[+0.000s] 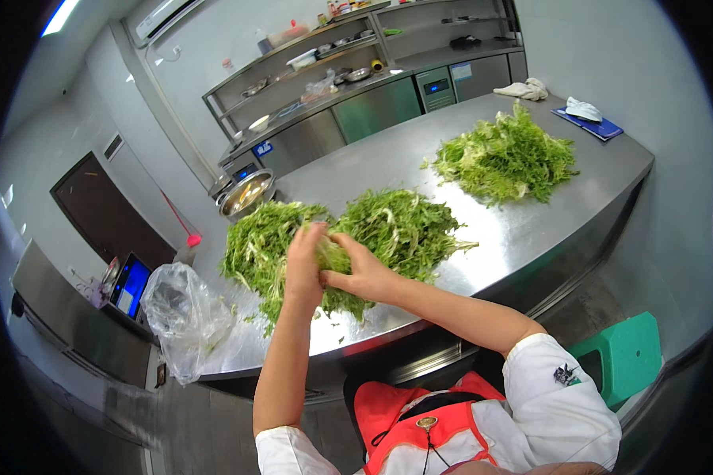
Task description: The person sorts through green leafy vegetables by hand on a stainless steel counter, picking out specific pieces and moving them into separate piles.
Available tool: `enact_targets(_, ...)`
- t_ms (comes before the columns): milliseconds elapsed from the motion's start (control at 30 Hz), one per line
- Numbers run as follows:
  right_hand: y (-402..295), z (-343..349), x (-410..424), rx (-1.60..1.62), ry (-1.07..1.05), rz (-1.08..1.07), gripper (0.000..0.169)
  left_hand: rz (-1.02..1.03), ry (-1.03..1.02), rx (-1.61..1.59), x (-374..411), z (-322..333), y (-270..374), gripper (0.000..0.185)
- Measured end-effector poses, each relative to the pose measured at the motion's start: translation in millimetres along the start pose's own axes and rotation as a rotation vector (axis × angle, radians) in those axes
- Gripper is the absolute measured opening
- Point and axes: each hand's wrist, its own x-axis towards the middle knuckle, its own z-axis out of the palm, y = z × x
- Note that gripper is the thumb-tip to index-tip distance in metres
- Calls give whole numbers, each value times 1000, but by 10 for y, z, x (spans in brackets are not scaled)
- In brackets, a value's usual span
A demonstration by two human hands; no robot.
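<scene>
Both hands are close together over the frisée-like leafy greens on a stainless steel table (356,157). My left hand (303,261) and my right hand (359,270) grip a bunch of pale green leaves (331,256) between them; the fingers partly hide it. Beneath and to the left spreads one heap of greens (249,252). A second heap (398,228) touches it just right of my hands, with a pale stem poking out. Farther right, a separate third heap (505,157) lies toward the table's far end.
A clear plastic bag (181,320) hangs over the table's left edge. Behind the left heap stands a metal pot (248,195). A white cloth (582,110) rests on a blue folder (606,129) at far right. A green plastic stool (630,356) stands at my right.
</scene>
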Motion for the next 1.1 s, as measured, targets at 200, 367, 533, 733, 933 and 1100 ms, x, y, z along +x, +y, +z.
enact_targets(200, -138, -778, -269, 65, 208, 169, 36, 86, -356, 187, 135, 694, -81, 38)
enact_targets(367, -529, -1865, -339, -245, 455, 194, 45, 265, -338, 460, 169, 718, -112, 46)
enact_targets(533, -550, -3372, -240, -1066, 837, -8, 43, 189, -245, 517, 101, 109, -129, 34)
enact_targets(733, -275, -4171, 50, -1481, 868, 265, 51, 42, 131, 415, -102, -797, -97, 24)
enact_targets(933, 227, -4117, 238, -1242, 545, 536, 59, -40, 308, 472, -502, -1513, -219, 23)
enact_targets(1100, -225, -3874, 290, -1655, 419, 711, 45, 97, 402, 574, -607, -2026, -386, 18)
